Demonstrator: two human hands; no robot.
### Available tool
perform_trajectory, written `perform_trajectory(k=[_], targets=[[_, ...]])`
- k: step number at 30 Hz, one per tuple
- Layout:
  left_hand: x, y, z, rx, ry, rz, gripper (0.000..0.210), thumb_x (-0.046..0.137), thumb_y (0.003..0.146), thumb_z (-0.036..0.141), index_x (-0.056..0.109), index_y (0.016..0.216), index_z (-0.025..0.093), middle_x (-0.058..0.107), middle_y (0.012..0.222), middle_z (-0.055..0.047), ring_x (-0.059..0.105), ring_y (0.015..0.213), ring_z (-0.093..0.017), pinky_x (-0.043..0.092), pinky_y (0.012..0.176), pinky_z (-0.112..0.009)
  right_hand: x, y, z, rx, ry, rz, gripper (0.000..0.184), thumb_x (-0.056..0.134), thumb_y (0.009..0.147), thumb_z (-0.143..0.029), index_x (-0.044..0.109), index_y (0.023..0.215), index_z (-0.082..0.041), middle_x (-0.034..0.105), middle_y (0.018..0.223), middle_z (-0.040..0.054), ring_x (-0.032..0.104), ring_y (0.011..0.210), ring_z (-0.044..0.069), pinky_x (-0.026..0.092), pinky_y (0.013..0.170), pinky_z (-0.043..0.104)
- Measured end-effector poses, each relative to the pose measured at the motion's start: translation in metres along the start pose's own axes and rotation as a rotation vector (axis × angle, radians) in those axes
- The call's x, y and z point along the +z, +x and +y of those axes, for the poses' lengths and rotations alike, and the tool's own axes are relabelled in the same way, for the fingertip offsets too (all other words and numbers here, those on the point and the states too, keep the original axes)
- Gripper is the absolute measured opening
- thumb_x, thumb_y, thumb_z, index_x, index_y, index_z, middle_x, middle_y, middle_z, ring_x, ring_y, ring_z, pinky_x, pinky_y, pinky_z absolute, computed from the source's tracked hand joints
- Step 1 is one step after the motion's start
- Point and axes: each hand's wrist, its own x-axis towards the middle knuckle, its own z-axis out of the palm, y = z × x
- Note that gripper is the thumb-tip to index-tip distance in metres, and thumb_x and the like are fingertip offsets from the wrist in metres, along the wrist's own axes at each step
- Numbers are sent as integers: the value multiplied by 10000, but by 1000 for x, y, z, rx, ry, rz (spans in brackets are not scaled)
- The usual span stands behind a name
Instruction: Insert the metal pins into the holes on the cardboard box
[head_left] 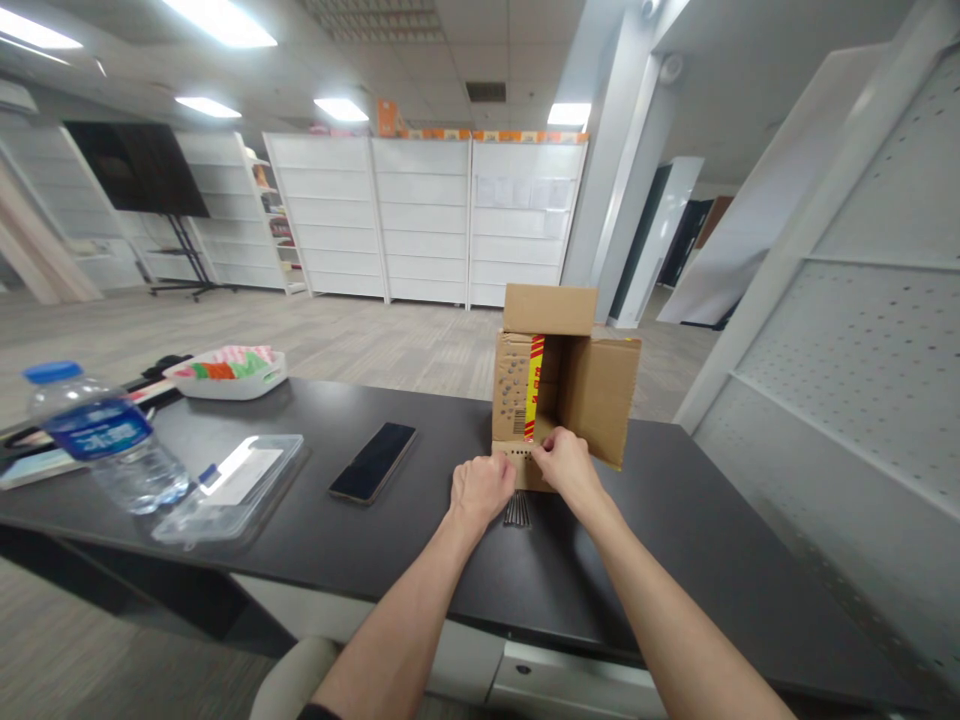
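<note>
Cardboard box flap (534, 476) partly hidden behind left hand (482, 487) and right hand (568, 462)

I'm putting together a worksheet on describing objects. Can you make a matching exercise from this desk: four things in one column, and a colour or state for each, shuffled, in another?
Things:
1. Box
2. Phone
3. Bottle
4. Basket

Descriptions:
A. blue-capped
B. white
C. brown, flaps open
D. flat, with a dark screen

Pairs: 1-C, 2-D, 3-A, 4-B
</note>
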Motion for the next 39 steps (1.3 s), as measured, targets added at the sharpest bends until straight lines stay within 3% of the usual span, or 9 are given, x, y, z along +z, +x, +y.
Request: perform_trajectory(k=[6,23,29,39], targets=[[-2,-1,0,8,-4,-9,395,282,902,309,654,896,178,703,852,-129,680,807,-271,494,712,-369,-4,-1,-6,-40,-73,61,107,596,768,-270,596,746,-166,663,727,102,616,686,198,368,576,255],[-2,0,-1,4,-21,-33,377,300,896,306,653,926,177,700,880,-128,674,830,-254,481,746,-357,-36,-19,-28,-147,-82,116,47,552,708,-207,532,669,-190,600,633,36,525,592,155,303,546,247],[-1,-1,0,2,-29,-22,384,294,901,323,650,905,179,700,871,-127,676,825,-262,484,741,-365,-39,-42,-13,-215,25,89,82,521,697,-201,456,648,-209,544,569,-20,484,535,130,302,525,233],[-3,-1,0,-1,-34,-23,385,294,896,315,654,913,181,703,872,-128,678,826,-262,486,734,-360,-13,-90,22,-320,254,64,122,473,803,-290,444,710,-218,525,580,-31,497,523,128,357,537,236]])
